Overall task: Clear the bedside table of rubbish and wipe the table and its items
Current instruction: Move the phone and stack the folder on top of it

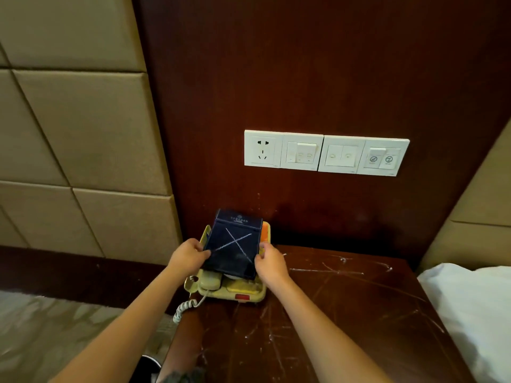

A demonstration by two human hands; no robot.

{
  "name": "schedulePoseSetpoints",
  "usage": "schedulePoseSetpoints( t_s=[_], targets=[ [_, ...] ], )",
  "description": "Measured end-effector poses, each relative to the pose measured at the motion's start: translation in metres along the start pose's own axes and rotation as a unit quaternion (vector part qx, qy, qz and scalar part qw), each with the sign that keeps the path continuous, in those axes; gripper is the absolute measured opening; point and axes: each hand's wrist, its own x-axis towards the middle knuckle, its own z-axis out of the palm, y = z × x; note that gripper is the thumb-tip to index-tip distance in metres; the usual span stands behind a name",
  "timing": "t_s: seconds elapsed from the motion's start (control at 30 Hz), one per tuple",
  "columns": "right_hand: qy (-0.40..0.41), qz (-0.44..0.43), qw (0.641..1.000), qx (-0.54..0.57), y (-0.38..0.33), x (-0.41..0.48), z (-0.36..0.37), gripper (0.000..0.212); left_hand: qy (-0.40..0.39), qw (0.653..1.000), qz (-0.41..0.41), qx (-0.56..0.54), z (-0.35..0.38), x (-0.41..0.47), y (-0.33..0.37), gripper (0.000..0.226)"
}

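Note:
A dark blue notepad holder, marked with a white smeared cross, lies tilted over a yellowed desk telephone at the back left of the dark wooden bedside table. My left hand grips the holder's left edge. Its right edge is gripped by my right hand. The phone's handset and coiled cord show below the holder, the cord hanging off the table's left edge. White streaks and smears cover the tabletop.
A row of white wall sockets and switches sits on the wooden panel behind the table. A white pillow or duvet borders the table's right side. A padded beige headboard fills the left, with patterned carpet below.

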Motion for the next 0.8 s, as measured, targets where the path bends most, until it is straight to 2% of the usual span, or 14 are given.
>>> schedulePoseSetpoints(
  t_s=[0.07, 0.27, 0.33, 0.5, 0.6, 0.67, 0.8],
  targets=[
    [-0.015, -0.011, 1.000, -0.021, 0.002, -0.002, 0.004, 0.046, 0.027, 0.999, 0.009, 0.039, -0.001, -0.002, -0.005, 0.022],
    [-0.051, -0.017, 0.996, -0.069, -0.003, -0.009, 0.000, 0.053, 0.018, 0.999, 0.027, 0.031, -0.006, -0.011, -0.010, 0.031],
    [-0.051, -0.017, 0.995, -0.090, -0.003, -0.014, -0.002, 0.055, 0.025, 0.999, 0.023, 0.023, -0.008, -0.014, -0.010, 0.027],
    [-0.021, -0.052, 0.982, -0.179, -0.008, -0.041, -0.014, 0.055, 0.035, 0.999, 0.017, -0.029, -0.018, -0.028, -0.013, 0.024],
    [-0.022, -0.064, 0.970, -0.233, -0.014, -0.070, -0.017, 0.051, 0.047, 0.993, -0.022, -0.103, -0.021, -0.054, -0.023, 0.019],
    [-0.044, -0.081, 0.958, -0.272, -0.016, -0.091, -0.012, 0.047, 0.065, 0.990, -0.043, -0.114, -0.020, -0.070, -0.038, 0.018],
    [-0.123, -0.116, 0.930, -0.327, -0.021, -0.135, 0.006, 0.037, 0.077, 0.994, -0.047, -0.062, -0.017, -0.109, -0.066, 0.015]
  ],
)
